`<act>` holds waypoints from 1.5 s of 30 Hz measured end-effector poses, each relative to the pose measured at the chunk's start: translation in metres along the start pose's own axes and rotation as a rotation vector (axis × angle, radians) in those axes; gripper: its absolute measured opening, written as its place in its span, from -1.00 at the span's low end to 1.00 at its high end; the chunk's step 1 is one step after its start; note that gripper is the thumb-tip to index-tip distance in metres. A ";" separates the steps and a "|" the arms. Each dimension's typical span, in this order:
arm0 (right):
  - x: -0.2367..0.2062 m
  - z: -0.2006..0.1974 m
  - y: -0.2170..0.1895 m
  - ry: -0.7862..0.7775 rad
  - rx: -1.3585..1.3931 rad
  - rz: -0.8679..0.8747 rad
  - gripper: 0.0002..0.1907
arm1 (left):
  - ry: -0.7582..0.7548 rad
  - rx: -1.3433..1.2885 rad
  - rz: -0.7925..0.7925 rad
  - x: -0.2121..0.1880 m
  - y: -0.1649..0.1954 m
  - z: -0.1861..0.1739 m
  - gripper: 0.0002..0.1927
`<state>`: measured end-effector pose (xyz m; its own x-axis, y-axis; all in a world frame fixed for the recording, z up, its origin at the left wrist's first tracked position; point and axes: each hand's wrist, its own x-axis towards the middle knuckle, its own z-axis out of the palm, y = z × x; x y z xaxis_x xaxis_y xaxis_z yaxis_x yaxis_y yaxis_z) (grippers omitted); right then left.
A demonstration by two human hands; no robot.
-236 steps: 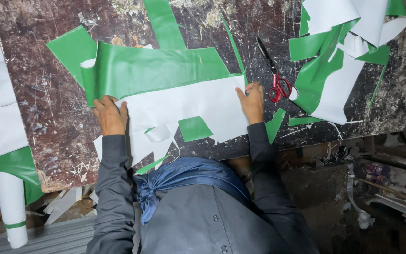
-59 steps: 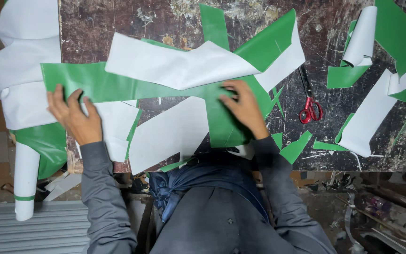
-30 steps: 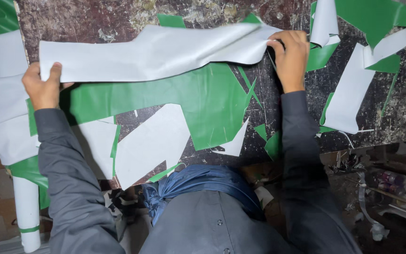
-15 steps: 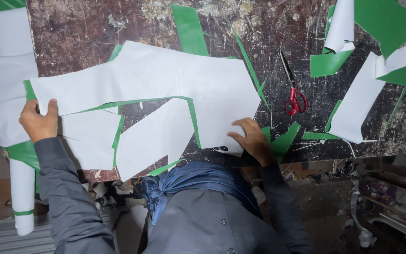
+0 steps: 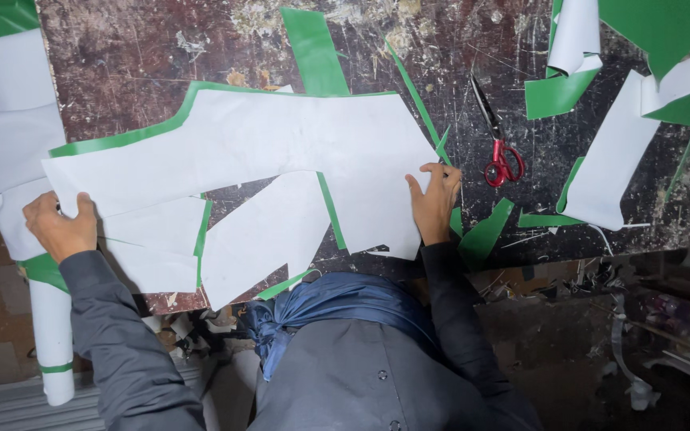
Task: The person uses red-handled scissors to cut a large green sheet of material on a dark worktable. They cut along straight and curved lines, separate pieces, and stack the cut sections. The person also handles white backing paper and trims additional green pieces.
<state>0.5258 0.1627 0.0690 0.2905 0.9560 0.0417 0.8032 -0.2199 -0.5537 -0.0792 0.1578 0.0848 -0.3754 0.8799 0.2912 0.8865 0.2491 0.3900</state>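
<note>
— How are the arms placed?
— Both reach forward in grey sleeves, spread wide apart.
— And the hands?
— The left hand is curled, thumb up; the right hand lies flat, fingers together.

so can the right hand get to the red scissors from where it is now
Probably yes. The right hand rests on the edge of the big white sheet, and the red scissors lie just beyond it on bare tabletop, with only thin green strips between.
</note>
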 end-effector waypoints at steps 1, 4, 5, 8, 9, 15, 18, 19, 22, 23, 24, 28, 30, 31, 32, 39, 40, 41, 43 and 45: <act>0.002 0.001 -0.002 0.018 -0.003 -0.034 -0.58 | -0.030 -0.042 -0.088 0.000 -0.001 0.001 -0.70; 0.006 0.002 -0.006 0.051 0.072 -0.045 -0.54 | -0.031 -0.088 -0.187 0.003 -0.003 0.002 -0.62; 0.008 0.003 -0.007 0.058 0.110 -0.033 -0.53 | -0.017 -0.089 -0.192 0.004 -0.004 0.001 -0.60; 0.014 0.007 -0.009 0.059 0.125 0.022 -0.50 | 0.047 -0.096 -0.200 0.005 -0.006 -0.001 -0.61; 0.015 0.008 -0.009 0.054 0.173 0.061 -0.51 | 0.041 -0.098 -0.204 0.005 -0.007 -0.002 -0.62; 0.027 0.016 -0.002 0.130 0.400 0.155 -0.55 | 0.000 -0.279 -0.300 0.005 -0.001 -0.006 -0.70; 0.032 0.019 0.004 0.117 0.393 0.189 -0.58 | 0.006 -0.307 -0.280 0.005 0.003 -0.005 -0.73; 0.033 0.020 0.005 0.126 0.398 0.185 -0.59 | 0.015 -0.276 -0.257 0.005 0.004 -0.004 -0.73; 0.032 0.025 0.004 0.158 0.363 0.164 -0.61 | 0.002 -0.319 -0.311 0.005 0.006 -0.001 -0.72; 0.032 0.025 0.004 0.173 0.344 0.156 -0.62 | -0.009 -0.358 -0.345 0.005 0.007 0.000 -0.71; 0.032 0.026 0.004 0.165 0.353 0.183 -0.61 | -0.013 -0.321 -0.352 0.006 0.008 0.001 -0.69; 0.031 0.024 0.002 0.109 0.089 0.049 -0.64 | -0.036 -0.186 -0.406 0.014 0.012 0.004 -0.64; 0.030 0.024 0.000 0.100 -0.101 -0.066 -0.64 | -0.045 -0.146 -0.428 0.020 0.012 0.004 -0.62; 0.030 0.024 -0.001 0.111 -0.156 -0.082 -0.62 | -0.053 -0.137 -0.430 0.024 0.012 0.004 -0.61; 0.029 0.025 -0.001 0.121 -0.212 -0.101 -0.60 | -0.058 -0.129 -0.435 0.026 0.012 0.004 -0.59; 0.041 0.023 0.006 0.024 0.034 0.025 -0.53 | -0.013 -0.206 -0.253 0.031 0.006 0.003 -0.58; 0.042 0.020 0.007 -0.015 0.022 0.090 -0.54 | -0.007 -0.282 -0.244 0.031 0.004 0.002 -0.55; 0.043 0.018 0.006 -0.055 0.009 0.155 -0.55 | 0.000 -0.358 -0.235 0.033 0.003 0.000 -0.52; 0.042 0.013 0.002 0.002 0.032 0.053 -0.65 | 0.019 -0.366 -0.241 0.036 0.002 -0.006 -0.44; 0.040 0.006 -0.003 0.005 0.081 0.030 -0.70 | 0.012 -0.443 -0.238 0.038 0.002 -0.010 -0.41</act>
<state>0.5313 0.2027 0.0672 0.3166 0.9482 0.0275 0.7495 -0.2323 -0.6199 -0.0945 0.1872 0.1051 -0.5587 0.8141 0.1582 0.5768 0.2443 0.7795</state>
